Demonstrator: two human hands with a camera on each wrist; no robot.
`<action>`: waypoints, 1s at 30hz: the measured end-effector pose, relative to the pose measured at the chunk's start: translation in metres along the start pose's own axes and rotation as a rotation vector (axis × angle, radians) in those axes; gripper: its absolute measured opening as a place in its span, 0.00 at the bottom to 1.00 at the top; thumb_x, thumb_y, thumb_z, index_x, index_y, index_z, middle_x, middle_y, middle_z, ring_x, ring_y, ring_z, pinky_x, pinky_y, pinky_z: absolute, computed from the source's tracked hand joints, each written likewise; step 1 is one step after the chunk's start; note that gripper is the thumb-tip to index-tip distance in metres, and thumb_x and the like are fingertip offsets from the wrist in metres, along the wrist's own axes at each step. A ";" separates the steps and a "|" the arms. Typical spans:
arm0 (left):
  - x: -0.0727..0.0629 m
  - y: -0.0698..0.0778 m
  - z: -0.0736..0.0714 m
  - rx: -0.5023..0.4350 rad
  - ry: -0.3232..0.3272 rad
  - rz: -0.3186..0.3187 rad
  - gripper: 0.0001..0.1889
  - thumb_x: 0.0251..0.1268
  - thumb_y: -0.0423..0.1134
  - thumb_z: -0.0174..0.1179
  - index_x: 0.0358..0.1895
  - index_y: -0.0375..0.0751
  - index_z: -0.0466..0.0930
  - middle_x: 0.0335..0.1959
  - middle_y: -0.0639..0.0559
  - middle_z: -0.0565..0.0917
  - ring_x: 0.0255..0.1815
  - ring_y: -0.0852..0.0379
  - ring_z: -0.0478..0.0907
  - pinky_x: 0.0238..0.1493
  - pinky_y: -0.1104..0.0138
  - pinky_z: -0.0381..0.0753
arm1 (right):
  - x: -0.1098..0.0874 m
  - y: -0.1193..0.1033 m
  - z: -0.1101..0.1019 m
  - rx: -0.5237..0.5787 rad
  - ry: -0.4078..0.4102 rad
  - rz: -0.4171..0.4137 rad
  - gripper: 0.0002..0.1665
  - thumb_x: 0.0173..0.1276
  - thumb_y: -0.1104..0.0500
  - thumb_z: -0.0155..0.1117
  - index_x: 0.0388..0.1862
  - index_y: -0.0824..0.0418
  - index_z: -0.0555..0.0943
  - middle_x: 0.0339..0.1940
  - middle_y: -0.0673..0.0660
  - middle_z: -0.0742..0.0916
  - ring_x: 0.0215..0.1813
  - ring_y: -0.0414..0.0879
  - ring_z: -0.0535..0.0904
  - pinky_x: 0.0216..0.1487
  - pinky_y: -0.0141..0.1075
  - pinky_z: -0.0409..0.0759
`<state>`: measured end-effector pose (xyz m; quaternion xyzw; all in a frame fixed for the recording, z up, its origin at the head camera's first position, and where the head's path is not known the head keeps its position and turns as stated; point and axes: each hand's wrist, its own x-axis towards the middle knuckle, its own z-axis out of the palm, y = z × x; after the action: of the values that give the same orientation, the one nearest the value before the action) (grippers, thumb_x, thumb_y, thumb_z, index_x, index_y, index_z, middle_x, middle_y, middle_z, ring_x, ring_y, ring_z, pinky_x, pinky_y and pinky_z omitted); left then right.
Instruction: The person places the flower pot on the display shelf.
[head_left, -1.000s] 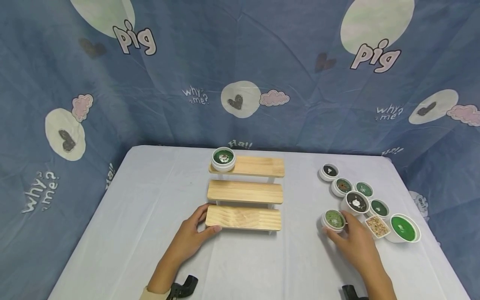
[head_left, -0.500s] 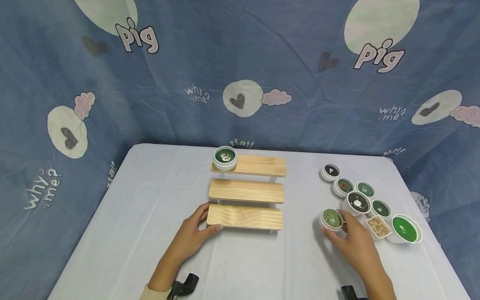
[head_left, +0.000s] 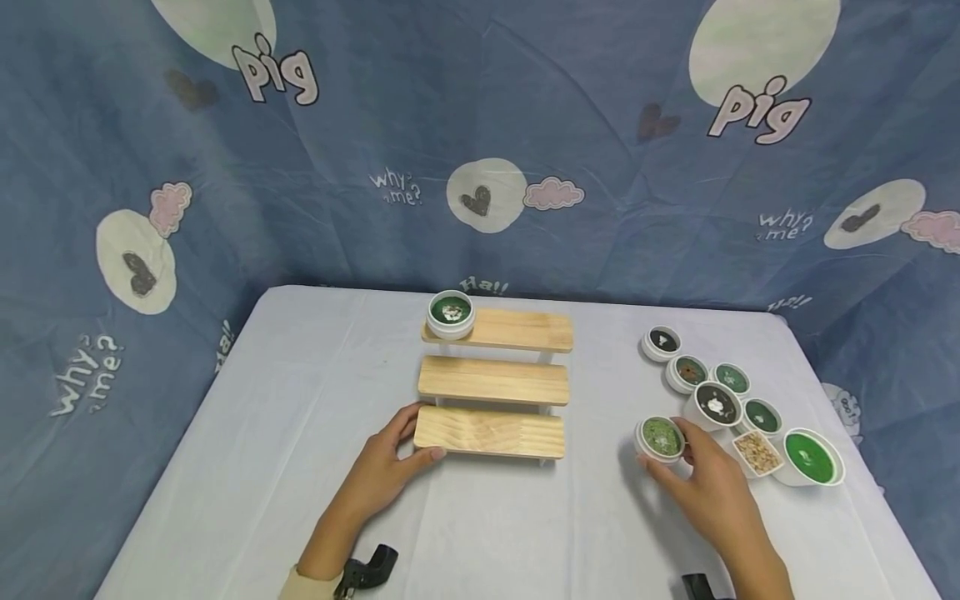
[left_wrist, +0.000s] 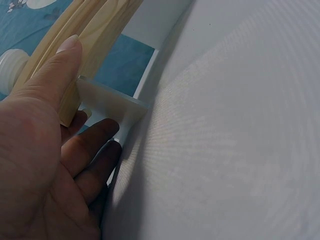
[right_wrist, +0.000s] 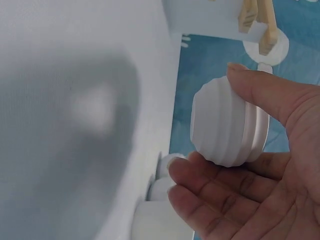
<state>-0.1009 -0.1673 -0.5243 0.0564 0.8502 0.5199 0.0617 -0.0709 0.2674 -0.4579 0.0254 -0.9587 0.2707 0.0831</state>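
My right hand [head_left: 708,479] pinches a small white bowl [head_left: 662,438] with a speckled green filling between thumb and fingers. In the right wrist view, the bowl's ribbed side [right_wrist: 220,122] shows, and it is off the table with its shadow beside it. My left hand [head_left: 386,467] grips the left end of the lowest board of a three-tier wooden stand [head_left: 491,432]. In the left wrist view, the thumb lies along the wooden board [left_wrist: 102,50], with the fingers by the stand's pale support [left_wrist: 110,100]. Another white bowl [head_left: 450,315] with dark green filling sits on the top tier's left end.
Right of the stand, several white bowls cluster: a dark-filled bowl [head_left: 715,404], a square dish of beige bits [head_left: 756,452] and a bright green cup [head_left: 810,457] among them. A white cloth [head_left: 495,533] covers the table. Behind it hangs a blue printed curtain [head_left: 585,250].
The green-filled bowl in my right hand has risen off the table and shifted slightly left, its shadow growing larger. My left hand keeps its hold on the stand.
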 end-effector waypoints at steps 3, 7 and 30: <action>0.000 0.000 0.001 -0.001 0.001 -0.016 0.43 0.62 0.61 0.73 0.77 0.53 0.67 0.69 0.50 0.80 0.80 0.45 0.63 0.78 0.38 0.55 | 0.000 -0.003 0.001 -0.003 -0.005 -0.005 0.41 0.61 0.51 0.83 0.65 0.70 0.76 0.46 0.67 0.88 0.45 0.63 0.86 0.46 0.60 0.83; 0.000 -0.001 0.001 0.003 -0.006 -0.019 0.43 0.62 0.61 0.73 0.77 0.53 0.67 0.69 0.50 0.80 0.80 0.45 0.63 0.77 0.38 0.55 | -0.002 -0.004 0.004 0.005 -0.010 -0.022 0.39 0.60 0.51 0.83 0.64 0.69 0.77 0.44 0.63 0.88 0.44 0.61 0.86 0.45 0.58 0.83; 0.000 -0.001 0.001 -0.002 -0.009 -0.001 0.43 0.62 0.61 0.73 0.77 0.52 0.67 0.69 0.50 0.81 0.79 0.45 0.63 0.78 0.38 0.55 | -0.004 -0.029 0.022 0.060 -0.070 -0.064 0.40 0.63 0.45 0.81 0.67 0.64 0.78 0.51 0.56 0.87 0.49 0.51 0.83 0.50 0.53 0.83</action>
<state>-0.1008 -0.1669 -0.5256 0.0581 0.8494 0.5203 0.0661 -0.0674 0.2315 -0.4620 0.0679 -0.9513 0.2953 0.0571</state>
